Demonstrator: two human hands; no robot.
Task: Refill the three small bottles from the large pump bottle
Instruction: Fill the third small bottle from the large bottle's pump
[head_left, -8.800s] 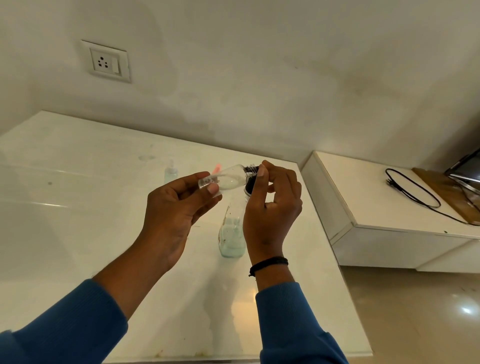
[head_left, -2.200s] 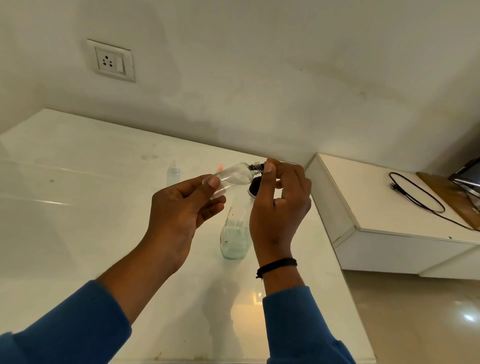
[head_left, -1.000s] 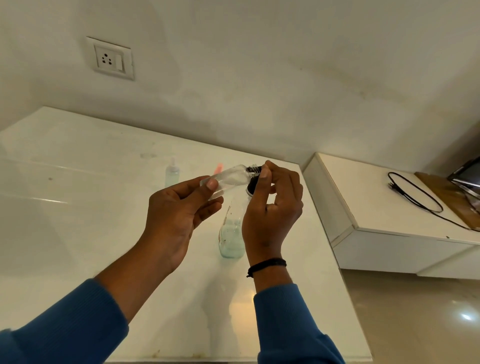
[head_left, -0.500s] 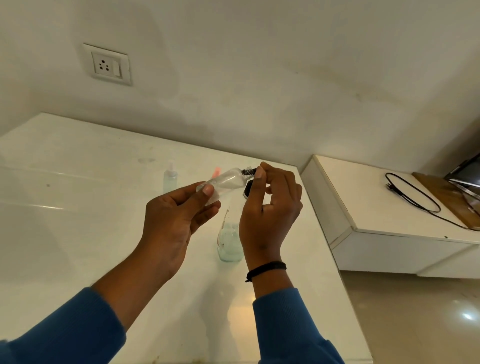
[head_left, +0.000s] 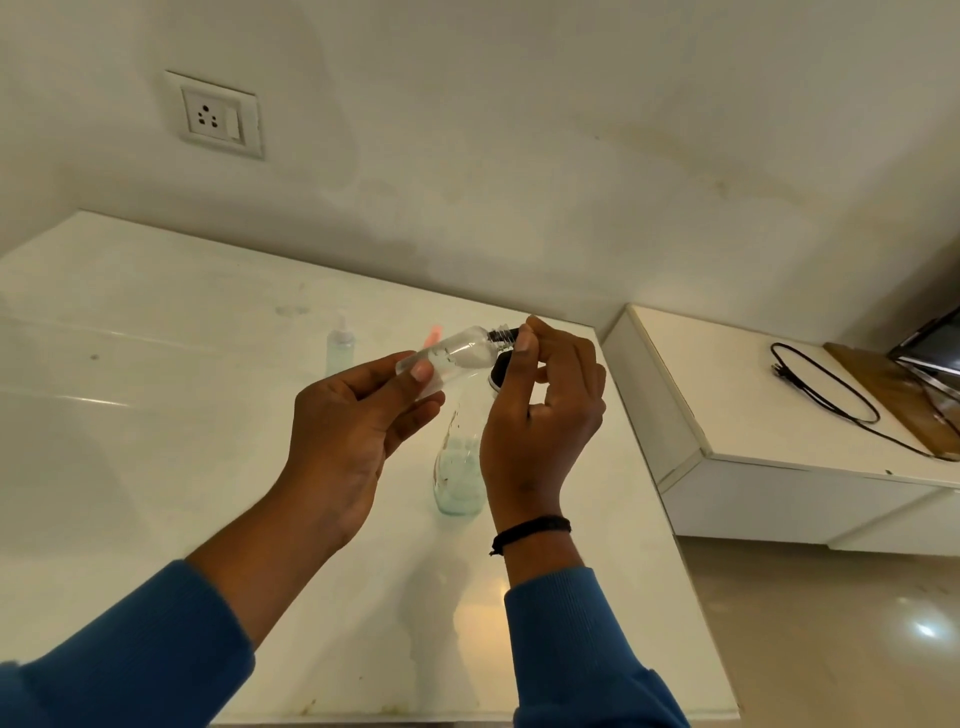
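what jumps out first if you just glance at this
Two hands raised mid-frame: the left hand holds a small clear bottle tilted sideways, its neck met by the right hand. Below them the large bottle stands on the white table.

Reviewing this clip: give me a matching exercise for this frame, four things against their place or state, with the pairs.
Things:
1. small clear bottle
2. large pump bottle
3. capped small bottle
4. black cable

Places or states:
A. lies on the lower side cabinet
B. tilted in the air, in the left hand's grip, right hand at its neck
C. stands on the table behind the left hand
D. stands on the table partly behind the right hand

Pairs: 1-B, 2-D, 3-C, 4-A
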